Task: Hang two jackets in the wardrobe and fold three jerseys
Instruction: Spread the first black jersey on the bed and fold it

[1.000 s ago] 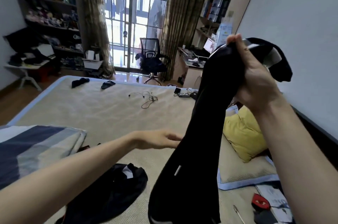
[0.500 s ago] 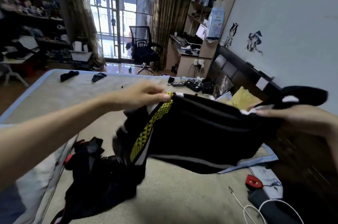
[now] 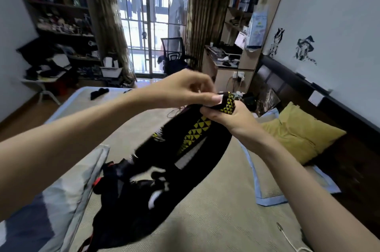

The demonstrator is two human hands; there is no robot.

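A black jersey (image 3: 197, 148) with a yellow triangle-patterned side stripe hangs from both hands over the bed (image 3: 216, 221). My left hand (image 3: 185, 91) pinches its top edge between thumb and fingers. My right hand (image 3: 224, 114) grips the same bunched edge from below, touching the left hand. The jersey's lower part trails down onto the mat, where it meets a dark heap of other garments (image 3: 123, 196) with white and red trim.
A folded blue-grey striped blanket (image 3: 51, 210) lies at the bed's left. A yellow pillow (image 3: 298, 134) sits right by the dark headboard. A white cable (image 3: 287, 239) lies front right; small black items (image 3: 98, 93) rest at the far end. Office chair, desk and shelves stand beyond.
The hands, earlier spread wide with the jersey stretched between them, have come together at its top edge. The jersey now hangs doubled beneath them.
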